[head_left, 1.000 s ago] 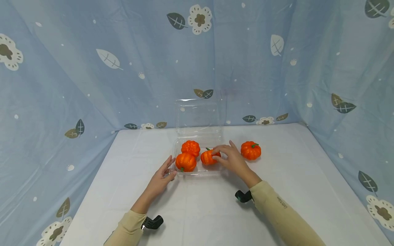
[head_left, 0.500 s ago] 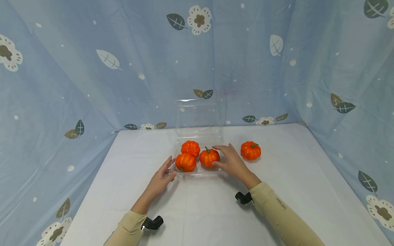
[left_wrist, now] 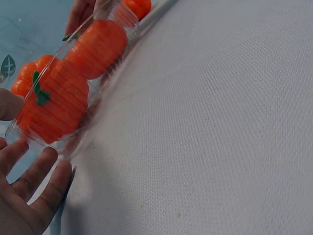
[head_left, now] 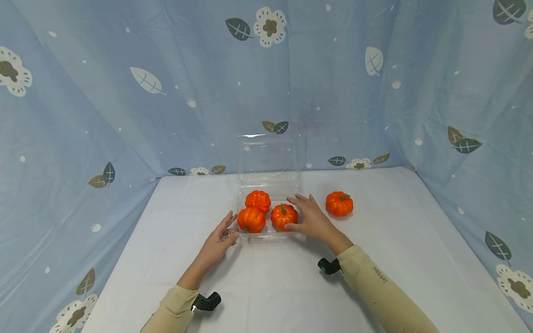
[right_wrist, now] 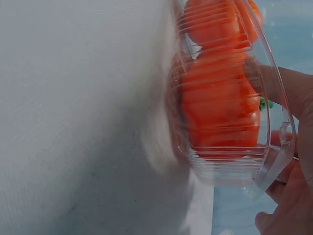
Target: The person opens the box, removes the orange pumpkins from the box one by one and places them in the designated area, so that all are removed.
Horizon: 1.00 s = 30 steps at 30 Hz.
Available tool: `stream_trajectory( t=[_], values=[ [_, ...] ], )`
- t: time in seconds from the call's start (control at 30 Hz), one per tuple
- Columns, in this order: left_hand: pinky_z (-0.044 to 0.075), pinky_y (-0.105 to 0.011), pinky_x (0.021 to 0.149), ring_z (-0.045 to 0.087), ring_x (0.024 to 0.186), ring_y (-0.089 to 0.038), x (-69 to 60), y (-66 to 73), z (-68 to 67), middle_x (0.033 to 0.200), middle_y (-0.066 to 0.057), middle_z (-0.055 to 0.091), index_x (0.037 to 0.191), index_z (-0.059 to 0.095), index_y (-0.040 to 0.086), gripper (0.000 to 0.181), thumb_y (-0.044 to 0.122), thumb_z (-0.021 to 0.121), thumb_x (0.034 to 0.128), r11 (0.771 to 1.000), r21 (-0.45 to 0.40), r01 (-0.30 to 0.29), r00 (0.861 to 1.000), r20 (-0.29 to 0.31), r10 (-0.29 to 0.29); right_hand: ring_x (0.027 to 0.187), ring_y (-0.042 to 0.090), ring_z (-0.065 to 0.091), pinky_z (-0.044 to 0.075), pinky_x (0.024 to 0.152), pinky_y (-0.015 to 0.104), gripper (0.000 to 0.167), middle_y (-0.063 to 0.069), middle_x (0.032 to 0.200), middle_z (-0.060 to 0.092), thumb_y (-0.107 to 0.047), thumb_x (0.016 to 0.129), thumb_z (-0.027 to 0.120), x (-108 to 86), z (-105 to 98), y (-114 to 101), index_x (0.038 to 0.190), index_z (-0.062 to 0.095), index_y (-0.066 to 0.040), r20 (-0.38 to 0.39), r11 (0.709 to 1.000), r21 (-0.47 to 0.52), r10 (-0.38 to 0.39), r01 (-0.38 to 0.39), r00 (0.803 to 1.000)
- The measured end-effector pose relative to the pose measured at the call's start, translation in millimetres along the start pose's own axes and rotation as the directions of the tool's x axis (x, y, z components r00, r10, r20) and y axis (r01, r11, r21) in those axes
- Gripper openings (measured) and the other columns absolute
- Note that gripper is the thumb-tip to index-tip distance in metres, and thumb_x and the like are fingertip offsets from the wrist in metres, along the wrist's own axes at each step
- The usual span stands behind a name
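Note:
Three orange toy pumpkins lie in a clear plastic box [head_left: 266, 235]: one at the back left [head_left: 258, 200], one at the front left [head_left: 251, 220] and one on the right [head_left: 284, 217], its green stem up. My right hand [head_left: 310, 218] reaches over the box's right side, thumb and fingers spread around the right pumpkin; in the right wrist view the thumb touches that pumpkin [right_wrist: 220, 107]. At the box's left edge is my left hand [head_left: 216, 243], its fingers nearly straight and spread beside the wall, as the left wrist view shows too [left_wrist: 34, 196].
Another orange pumpkin [head_left: 339, 204] sits on the white table [head_left: 266, 286], right of the box. The box's clear lid [head_left: 269, 159] stands raised at the back, before a blue patterned curtain [head_left: 187, 69].
The right pumpkin has turned from tilted to stem up and moved slightly toward the front of the box. My right hand's fingers have spread off its top. My left hand has stayed in place.

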<state>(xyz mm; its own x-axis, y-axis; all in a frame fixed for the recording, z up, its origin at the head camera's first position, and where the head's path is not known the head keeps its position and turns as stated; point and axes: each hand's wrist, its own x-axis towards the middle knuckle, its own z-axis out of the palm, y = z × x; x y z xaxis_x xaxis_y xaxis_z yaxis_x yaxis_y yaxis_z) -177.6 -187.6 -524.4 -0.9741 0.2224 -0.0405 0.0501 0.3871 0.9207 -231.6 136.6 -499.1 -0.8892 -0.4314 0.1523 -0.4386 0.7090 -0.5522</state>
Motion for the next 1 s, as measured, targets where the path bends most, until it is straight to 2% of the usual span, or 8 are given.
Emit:
stream_trajectory(
  t=[0.13, 0.37, 0.53, 0.7, 0.8, 1.0],
  values=[
    [0.054, -0.026, 0.09, 0.055, 0.13, -0.032, -0.4, 0.2, -0.6, 0.164, -0.006, 0.033, 0.164, 0.021, 0.015, 0.073, 0.018, 0.062, 0.1031, 1.0, -0.02, -0.005, 1.0, 0.008, 0.005, 0.147, 0.036, 0.034, 0.006, 0.123, 0.058, 0.081, 0.013, 0.149, 0.054, -0.035, 0.08, 0.088, 0.7, -0.7, 0.2, 0.147, 0.053, -0.005, 0.009, 1.0, 0.003, -0.009, 0.009, 1.0],
    [0.054, -0.027, 0.092, 0.053, 0.132, -0.029, -0.7, 1.5, -0.3, 0.164, -0.001, 0.034, 0.164, 0.021, 0.019, 0.074, 0.018, 0.062, 0.1028, 0.999, -0.011, 0.031, 1.0, 0.0, -0.031, 0.146, 0.036, 0.036, 0.006, 0.122, 0.061, 0.071, 0.011, 0.144, 0.059, -0.035, 0.082, 0.086, 1.9, -0.1, 2.6, 0.141, 0.059, -0.007, 0.02, 1.0, -0.022, -0.022, 0.023, 1.0],
    [0.055, -0.03, 0.092, 0.054, 0.132, -0.032, -0.7, 0.5, 0.1, 0.164, -0.005, 0.034, 0.164, 0.021, 0.015, 0.074, 0.017, 0.062, 0.1027, 1.0, -0.014, 0.012, 1.0, -0.003, -0.012, 0.146, 0.036, 0.036, 0.007, 0.122, 0.062, 0.065, 0.01, 0.142, 0.061, -0.036, 0.082, 0.085, 2.8, 0.5, 3.3, 0.138, 0.062, -0.01, 0.027, 0.999, -0.038, -0.016, 0.017, 1.0],
    [0.055, -0.029, 0.091, 0.054, 0.131, -0.033, -0.5, 2.1, 1.0, 0.164, -0.008, 0.032, 0.164, 0.019, 0.012, 0.074, 0.016, 0.062, 0.1031, 1.0, -0.009, 0.011, 1.0, 0.002, -0.011, 0.144, 0.035, 0.039, 0.009, 0.122, 0.061, 0.065, 0.012, 0.142, 0.06, -0.036, 0.082, 0.086, 2.7, 0.8, 3.8, 0.137, 0.062, -0.01, 0.02, 0.999, -0.039, -0.012, 0.013, 1.0],
    [0.055, -0.03, 0.091, 0.054, 0.129, -0.037, -3.0, 10.4, 0.8, 0.164, -0.013, 0.03, 0.163, 0.018, 0.007, 0.074, 0.012, 0.061, 0.1032, 1.0, -0.022, 0.011, 1.0, 0.012, -0.011, 0.143, 0.034, 0.04, 0.01, 0.123, 0.059, 0.064, 0.013, 0.143, 0.059, -0.036, 0.082, 0.086, 2.7, 0.8, 3.7, 0.136, 0.062, -0.01, 0.017, 0.999, -0.04, -0.008, 0.009, 1.0],
    [0.055, -0.027, 0.089, 0.056, 0.125, -0.037, -13.4, 37.7, -3.3, 0.163, -0.018, 0.031, 0.162, 0.019, 0.002, 0.072, 0.008, 0.06, 0.1027, 1.0, -0.025, 0.006, 1.0, 0.031, -0.005, 0.14, 0.034, 0.044, 0.013, 0.122, 0.059, 0.064, 0.013, 0.14, 0.06, -0.034, 0.082, 0.086, 2.3, -0.5, 1.9, 0.136, 0.062, -0.011, -0.011, 0.999, -0.034, -0.021, 0.021, 1.0]
  ],
)
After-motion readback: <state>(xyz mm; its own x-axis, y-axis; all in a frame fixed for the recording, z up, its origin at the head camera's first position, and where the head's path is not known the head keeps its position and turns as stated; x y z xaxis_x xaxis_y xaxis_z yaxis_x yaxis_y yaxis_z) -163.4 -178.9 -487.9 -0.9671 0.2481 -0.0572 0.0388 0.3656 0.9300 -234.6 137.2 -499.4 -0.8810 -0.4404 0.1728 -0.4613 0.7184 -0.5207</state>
